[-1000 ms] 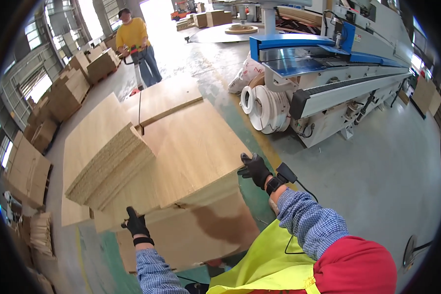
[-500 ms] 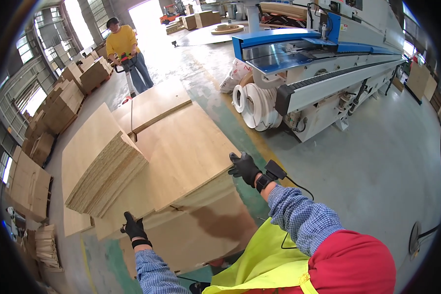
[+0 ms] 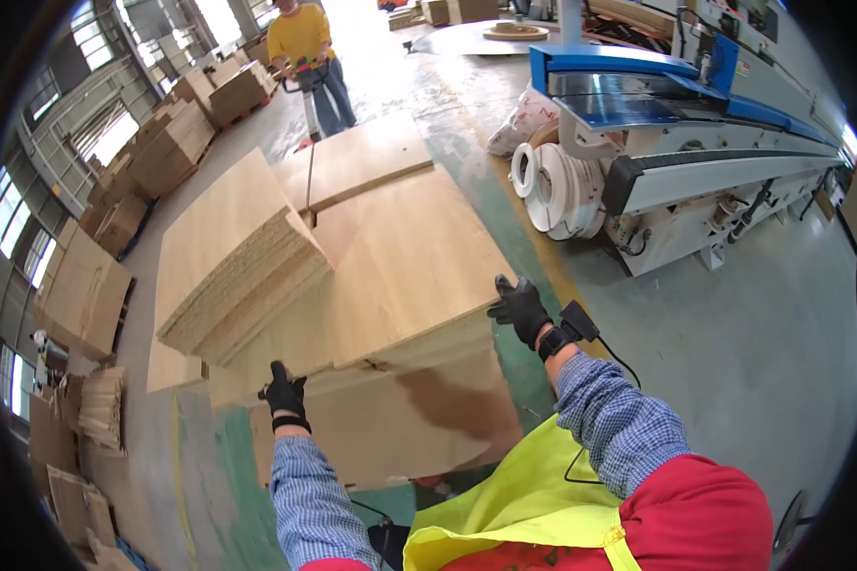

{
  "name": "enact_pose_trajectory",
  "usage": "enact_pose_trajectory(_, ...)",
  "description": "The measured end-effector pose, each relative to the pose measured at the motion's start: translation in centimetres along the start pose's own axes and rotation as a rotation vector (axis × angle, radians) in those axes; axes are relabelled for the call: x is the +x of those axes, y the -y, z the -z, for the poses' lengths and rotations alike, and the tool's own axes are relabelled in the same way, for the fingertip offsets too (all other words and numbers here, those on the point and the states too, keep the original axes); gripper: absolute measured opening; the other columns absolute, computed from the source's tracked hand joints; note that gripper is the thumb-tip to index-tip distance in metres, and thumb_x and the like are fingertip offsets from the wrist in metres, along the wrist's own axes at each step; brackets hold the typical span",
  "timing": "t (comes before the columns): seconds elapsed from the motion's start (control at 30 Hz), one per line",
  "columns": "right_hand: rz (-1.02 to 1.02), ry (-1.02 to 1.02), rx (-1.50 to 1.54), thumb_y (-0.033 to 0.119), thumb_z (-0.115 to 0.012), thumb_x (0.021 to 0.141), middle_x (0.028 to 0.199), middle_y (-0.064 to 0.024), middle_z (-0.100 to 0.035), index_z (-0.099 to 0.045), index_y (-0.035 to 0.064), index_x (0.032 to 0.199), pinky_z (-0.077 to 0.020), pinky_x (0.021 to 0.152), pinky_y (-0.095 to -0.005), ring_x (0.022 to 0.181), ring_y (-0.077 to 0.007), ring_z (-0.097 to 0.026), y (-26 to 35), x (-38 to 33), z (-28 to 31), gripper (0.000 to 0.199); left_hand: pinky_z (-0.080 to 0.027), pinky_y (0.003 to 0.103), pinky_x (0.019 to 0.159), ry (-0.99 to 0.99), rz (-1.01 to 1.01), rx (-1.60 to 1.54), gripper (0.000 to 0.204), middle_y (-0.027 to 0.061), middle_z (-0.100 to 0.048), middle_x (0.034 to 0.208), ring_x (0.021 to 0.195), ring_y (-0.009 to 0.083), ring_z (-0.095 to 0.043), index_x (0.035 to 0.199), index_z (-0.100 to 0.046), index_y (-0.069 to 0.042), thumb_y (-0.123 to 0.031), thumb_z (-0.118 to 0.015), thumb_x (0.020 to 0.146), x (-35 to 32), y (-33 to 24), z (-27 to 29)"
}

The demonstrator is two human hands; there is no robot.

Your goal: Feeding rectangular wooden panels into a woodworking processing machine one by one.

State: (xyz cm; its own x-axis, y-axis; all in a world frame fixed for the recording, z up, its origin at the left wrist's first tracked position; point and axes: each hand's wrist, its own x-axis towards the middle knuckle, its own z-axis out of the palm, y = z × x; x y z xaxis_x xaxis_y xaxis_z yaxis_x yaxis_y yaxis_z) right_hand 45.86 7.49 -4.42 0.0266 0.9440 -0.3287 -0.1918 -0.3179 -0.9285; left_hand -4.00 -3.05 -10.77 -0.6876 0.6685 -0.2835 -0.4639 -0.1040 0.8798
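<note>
A large stack of pale wooden boards lies in front of me. My left hand, in a black glove, grips the near edge of the boards, its thumb pointing up over the top. At the near right corner, my gloved right hand is closed on the edge of the top board; the undersides of its fingers are hidden. A pile of thinner boards with a curved near edge sits on the left part of the stack. Below the boards is a brown sheet-covered block.
Beyond the stack, a person in a yellow top holds a pallet jack handle. A large blue and white machine stands right, with white rolls beside it. Stacked brown boards line the left side.
The view has shifted, so the stack, the machine and the person appear farther right and higher. Both my hands stay at the same places on the board edges.
</note>
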Motion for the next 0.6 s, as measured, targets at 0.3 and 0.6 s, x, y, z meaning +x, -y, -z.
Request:
enact_pose_trajectory(0.3,0.029,0.068,-0.054,0.04,-0.062,0.084,0.073,-0.0123,-0.062,-0.044,0.0053,0.098,-0.044,0.042,-0.0311,0.053,-0.0205,-0.06,-0.1,2.2,0.0,0.041,-0.049,0.037,0.06,0.232,-0.118,0.494,0.041,0.0047,-0.049,0.068,0.074,0.0213,-0.058,0.115,-0.044,-0.009,-0.026,-0.063,0.083,1.1,2.1,2.7)
enact_pose_trajectory(0.6,-0.12,0.114,-0.091,0.04,-0.057,0.087,0.082,-0.0136,-0.066,-0.046,0.0067,0.107,-0.0476,0.053,-0.0364,0.059,-0.0248,-0.063,1.4,3.3,0.4,0.041,-0.051,0.036,0.072,0.159,0.423,0.134,0.053,0.0232,-0.056,0.118,0.099,0.0361,-0.06,0.124,-0.043,-0.008,-0.041,-0.059,0.086,-21.2,14.7,-4.0)
